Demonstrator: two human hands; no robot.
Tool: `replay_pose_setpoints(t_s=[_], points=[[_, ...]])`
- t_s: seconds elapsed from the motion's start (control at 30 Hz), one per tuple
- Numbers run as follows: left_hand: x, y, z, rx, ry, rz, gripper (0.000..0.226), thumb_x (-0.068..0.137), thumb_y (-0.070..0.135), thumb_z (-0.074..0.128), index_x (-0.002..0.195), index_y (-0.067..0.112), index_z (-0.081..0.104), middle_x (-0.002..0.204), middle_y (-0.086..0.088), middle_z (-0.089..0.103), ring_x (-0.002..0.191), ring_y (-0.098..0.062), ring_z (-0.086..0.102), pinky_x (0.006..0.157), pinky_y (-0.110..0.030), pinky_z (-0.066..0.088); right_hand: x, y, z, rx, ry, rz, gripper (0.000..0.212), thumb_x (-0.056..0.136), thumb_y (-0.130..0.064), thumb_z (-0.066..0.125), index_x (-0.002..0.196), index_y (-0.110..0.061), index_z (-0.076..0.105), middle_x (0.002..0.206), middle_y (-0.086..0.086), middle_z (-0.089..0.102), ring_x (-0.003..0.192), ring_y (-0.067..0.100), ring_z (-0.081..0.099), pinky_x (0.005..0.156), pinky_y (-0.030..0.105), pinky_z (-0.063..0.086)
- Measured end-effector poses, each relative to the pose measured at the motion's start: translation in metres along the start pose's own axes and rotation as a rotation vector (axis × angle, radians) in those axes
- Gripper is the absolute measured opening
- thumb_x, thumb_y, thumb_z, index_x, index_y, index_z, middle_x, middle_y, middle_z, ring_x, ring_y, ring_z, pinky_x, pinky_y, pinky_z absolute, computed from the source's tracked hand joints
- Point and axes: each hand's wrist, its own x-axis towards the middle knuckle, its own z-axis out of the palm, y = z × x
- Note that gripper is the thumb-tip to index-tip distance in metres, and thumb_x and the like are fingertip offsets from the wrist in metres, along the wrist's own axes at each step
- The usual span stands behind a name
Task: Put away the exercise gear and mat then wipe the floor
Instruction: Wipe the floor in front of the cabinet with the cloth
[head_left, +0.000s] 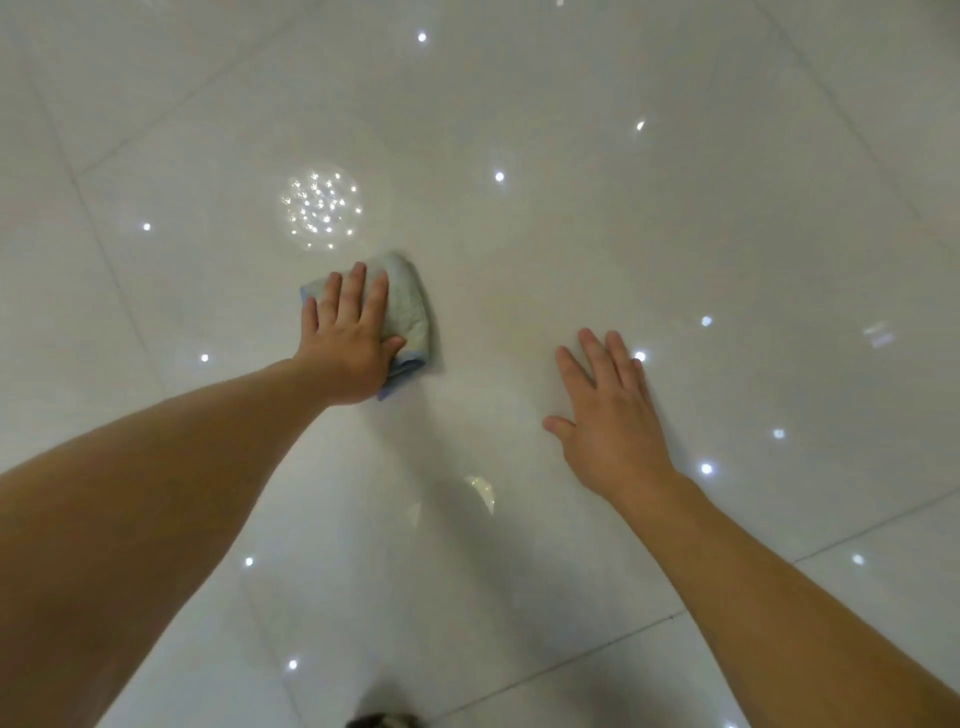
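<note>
We've got our left hand (347, 347) flat on the folded cloth (408, 306), fingers (355, 291) straight, pressing it into the glossy white floor (571, 218). Right hand (613, 415) rests beside it, fingers spread.

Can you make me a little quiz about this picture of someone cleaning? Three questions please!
1. Pick one: what is under the left hand? A) a sponge B) a cloth C) a brush
2. True or false: the right hand is gripping a rolled-up mat.
3. Fill the gap: the right hand's fingers lie straight and spread on the shiny white ____.

Key
1. B
2. False. It holds nothing.
3. floor
</note>
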Motion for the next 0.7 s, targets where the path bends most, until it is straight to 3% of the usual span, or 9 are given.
replay_pose_setpoints(t_s=[0.17,0.33,0.53,0.7], points=[[0.008,-0.013,-0.001,0.014,0.036,0.110,0.076,0.099,0.048,0.042,0.158,0.019,0.004,0.166,-0.008,-0.002,0.151,-0.036,0.001,0.119,-0.057,0.005,0.001,-0.001,0.000,-0.004,-0.009,0.005,0.077,0.086,-0.040,0.066,0.151,-0.021,0.030,0.161,0.007,0.016,0.149,0.029,0.004,0.119,0.041,0.004],[0.008,-0.018,0.005,0.005,0.117,0.167,0.082,0.087,0.058,0.025,0.157,0.018,0.015,0.165,-0.010,0.010,0.150,-0.038,0.010,0.117,-0.059,0.009,-0.001,0.006,0.003,0.013,0.016,-0.007,0.076,0.087,-0.045,0.063,0.152,-0.026,0.026,0.162,0.001,0.011,0.150,0.023,0.000,0.119,0.036,0.000],[0.009,-0.020,0.010,-0.028,0.184,0.210,0.077,0.090,0.052,0.035,0.157,0.017,0.018,0.165,-0.011,0.012,0.149,-0.038,0.011,0.118,-0.059,0.008,0.001,0.010,0.007,-0.002,0.040,-0.016,0.077,0.086,-0.044,0.064,0.152,-0.026,0.028,0.162,0.000,0.013,0.150,0.022,0.001,0.119,0.034,0.000],[0.013,-0.021,0.015,-0.042,0.217,0.237,0.073,0.098,0.047,0.043,0.158,0.019,0.013,0.165,-0.008,0.009,0.150,-0.036,0.007,0.119,-0.058,0.004,0.000,0.012,0.005,-0.018,0.010,0.009,0.077,0.089,-0.046,0.059,0.153,-0.031,0.018,0.162,-0.005,0.005,0.149,0.017,-0.007,0.118,0.032,-0.004]])
